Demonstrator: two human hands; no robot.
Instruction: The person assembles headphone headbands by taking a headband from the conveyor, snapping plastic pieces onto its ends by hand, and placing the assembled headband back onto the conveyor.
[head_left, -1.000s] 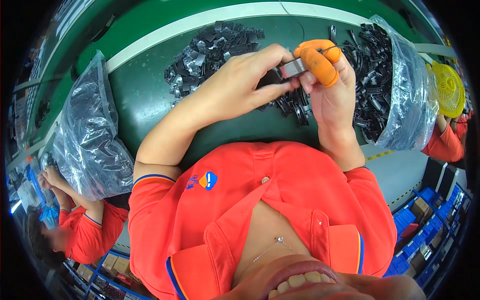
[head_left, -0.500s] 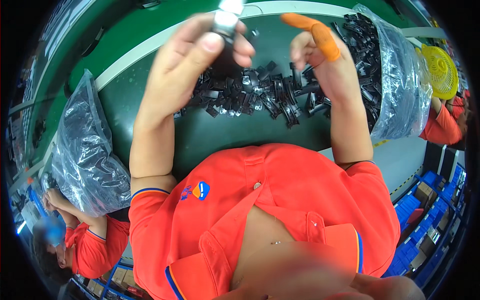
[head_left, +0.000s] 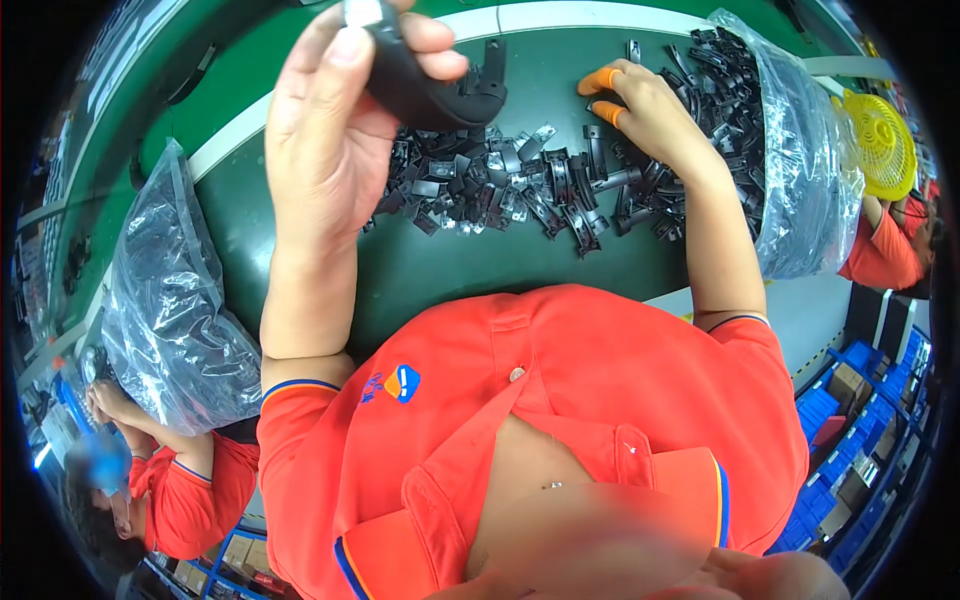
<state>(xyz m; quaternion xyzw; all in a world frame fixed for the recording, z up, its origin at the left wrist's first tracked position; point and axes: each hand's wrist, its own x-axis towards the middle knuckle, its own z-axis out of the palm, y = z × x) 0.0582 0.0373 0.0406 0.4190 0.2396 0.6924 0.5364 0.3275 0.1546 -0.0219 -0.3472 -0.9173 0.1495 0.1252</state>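
My left hand (head_left: 335, 120) is raised at the upper left of the table, its fingers closed round a black, curved, hook-shaped part (head_left: 430, 95) with a bright, shiny upper end. My right hand (head_left: 650, 110) is low over the right side of the black parts, wearing orange finger covers on the thumb and forefinger. Those two fingertips bend toward each other with something dark between them, too small to make out. Beneath the hands lies a loose heap of small black clips (head_left: 575, 195) and flat shiny black pieces (head_left: 435, 187).
A clear plastic bag (head_left: 810, 180) lies at the right edge beside more black parts (head_left: 735, 130). Another clear bag (head_left: 170, 300) hangs at the left of the green table (head_left: 400, 270). Past the right bag is a yellow basket (head_left: 878, 145). Co-workers in red shirts sit at both sides.
My left hand has moved up and left, turning the black curved part so that its hooked end shows. My right hand has come down to the black parts, its fingers drawing together.
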